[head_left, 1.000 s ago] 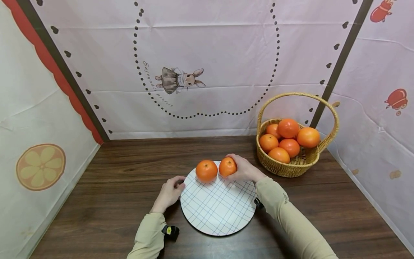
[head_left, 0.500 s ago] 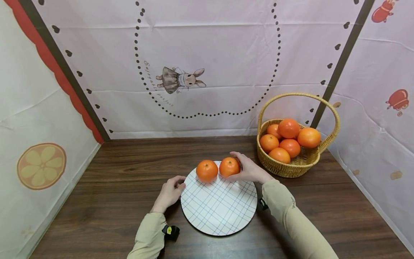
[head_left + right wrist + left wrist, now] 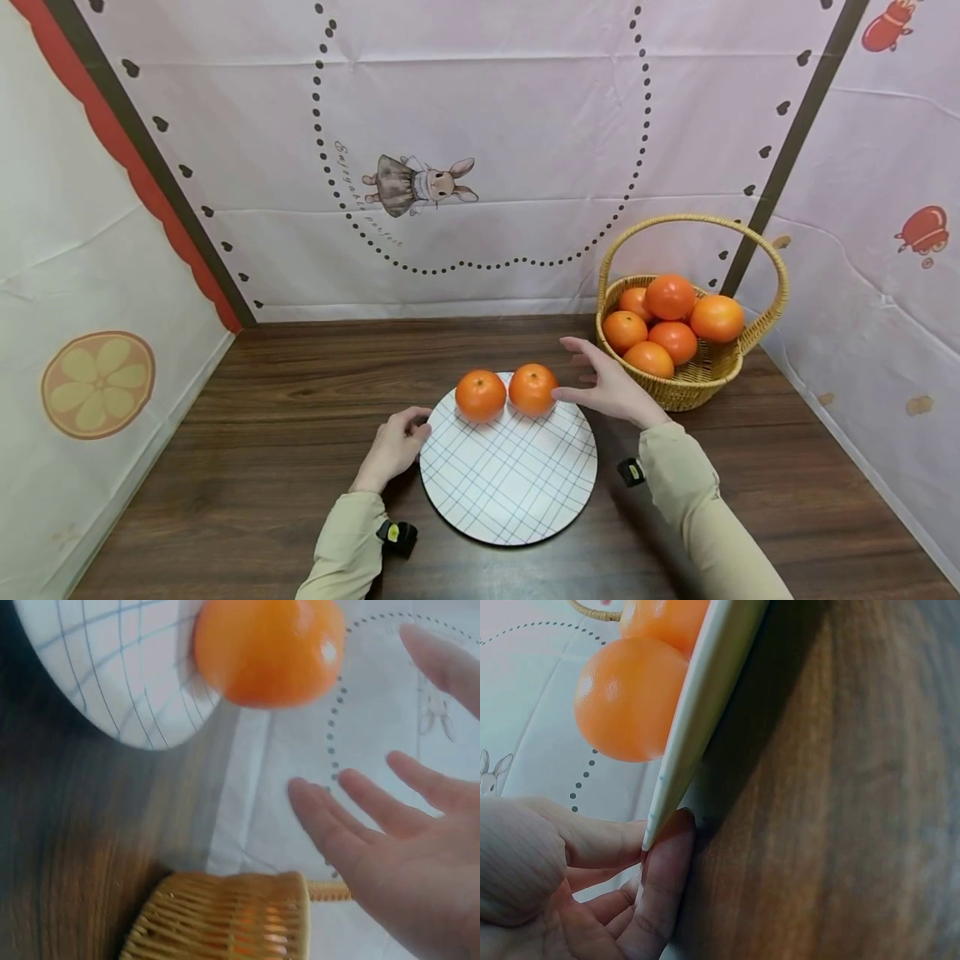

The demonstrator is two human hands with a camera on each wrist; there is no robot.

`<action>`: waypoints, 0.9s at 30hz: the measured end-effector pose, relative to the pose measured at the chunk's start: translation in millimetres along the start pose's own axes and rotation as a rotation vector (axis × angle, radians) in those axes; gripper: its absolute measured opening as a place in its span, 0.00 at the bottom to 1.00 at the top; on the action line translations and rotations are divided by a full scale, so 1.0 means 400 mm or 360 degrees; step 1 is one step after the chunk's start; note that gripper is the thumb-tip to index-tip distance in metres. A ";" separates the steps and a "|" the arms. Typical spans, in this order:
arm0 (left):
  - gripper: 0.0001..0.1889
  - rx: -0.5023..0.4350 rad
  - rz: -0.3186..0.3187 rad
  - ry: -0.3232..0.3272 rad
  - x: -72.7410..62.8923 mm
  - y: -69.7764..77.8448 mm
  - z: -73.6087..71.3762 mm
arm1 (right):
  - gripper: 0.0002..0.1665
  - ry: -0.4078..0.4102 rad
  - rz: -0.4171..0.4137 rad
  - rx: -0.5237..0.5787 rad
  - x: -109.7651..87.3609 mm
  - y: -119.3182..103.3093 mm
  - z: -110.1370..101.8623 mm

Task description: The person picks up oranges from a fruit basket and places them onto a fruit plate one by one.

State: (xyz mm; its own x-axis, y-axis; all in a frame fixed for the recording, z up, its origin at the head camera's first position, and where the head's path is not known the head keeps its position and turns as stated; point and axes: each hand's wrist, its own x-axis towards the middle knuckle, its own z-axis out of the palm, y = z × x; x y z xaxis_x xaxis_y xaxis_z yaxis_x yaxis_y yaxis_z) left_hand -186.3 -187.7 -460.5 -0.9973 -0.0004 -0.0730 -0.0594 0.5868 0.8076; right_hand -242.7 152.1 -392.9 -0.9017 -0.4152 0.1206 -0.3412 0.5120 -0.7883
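Two oranges, a left one (image 3: 480, 396) and a right one (image 3: 532, 389), sit side by side near the far rim of a round white plate (image 3: 510, 483) with a blue grid pattern. My left hand (image 3: 395, 446) pinches the plate's left edge; in the left wrist view its thumb (image 3: 604, 844) lies above the rim and a finger (image 3: 667, 874) below. My right hand (image 3: 609, 385) is spread beside the right orange, between it and the basket, with nothing in its grasp. The right wrist view shows its fingers (image 3: 322, 817) apart from the orange (image 3: 270, 649).
A wicker basket (image 3: 660, 392) with a tall handle stands at the back right, holding several oranges (image 3: 670, 297). The dark wooden table (image 3: 300, 400) is bounded by printed cloth walls (image 3: 480, 100) at the back and both sides.
My right hand has let go of the right orange, spread its fingers and drawn away to the right. The orange stays on the plate. My left hand keeps its place on the rim.
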 end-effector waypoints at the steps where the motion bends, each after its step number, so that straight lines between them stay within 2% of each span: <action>1: 0.16 0.0000 0.0001 0.0002 0.000 0.000 0.000 | 0.47 0.0051 -0.0022 0.0011 -0.001 0.000 -0.006; 5: 0.16 0.0008 0.0006 0.0007 0.000 0.000 -0.001 | 0.40 0.0307 -0.0056 0.0073 -0.005 -0.002 -0.036; 9: 0.16 0.0010 0.0005 0.0006 -0.001 0.001 -0.001 | 0.34 0.0628 -0.0066 0.0146 -0.008 -0.002 -0.072; 12: 0.16 0.0010 -0.0003 0.0009 -0.003 0.002 0.000 | 0.33 0.0833 -0.0066 0.0137 -0.005 0.002 -0.103; 14: 0.15 0.0012 -0.0005 0.0013 -0.003 0.003 0.000 | 0.33 0.0920 -0.0067 0.0109 -0.002 0.005 -0.124; 21: 0.15 0.0018 -0.0003 0.0021 -0.003 0.003 0.000 | 0.37 0.1030 -0.0006 -0.0161 0.010 0.028 -0.196; 27: 0.15 0.0033 0.0007 0.0024 -0.002 0.004 -0.001 | 0.43 0.0952 0.0195 -0.0347 0.017 0.048 -0.240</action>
State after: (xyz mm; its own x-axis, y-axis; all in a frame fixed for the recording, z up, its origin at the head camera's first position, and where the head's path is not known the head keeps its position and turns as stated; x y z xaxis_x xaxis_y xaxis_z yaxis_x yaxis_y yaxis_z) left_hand -185.4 -187.1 -459.1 -0.9981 -0.0099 -0.0608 -0.0545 0.6037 0.7954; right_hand -280.7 231.3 -349.6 -0.9082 0.1146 0.4026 -0.2156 0.6963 -0.6846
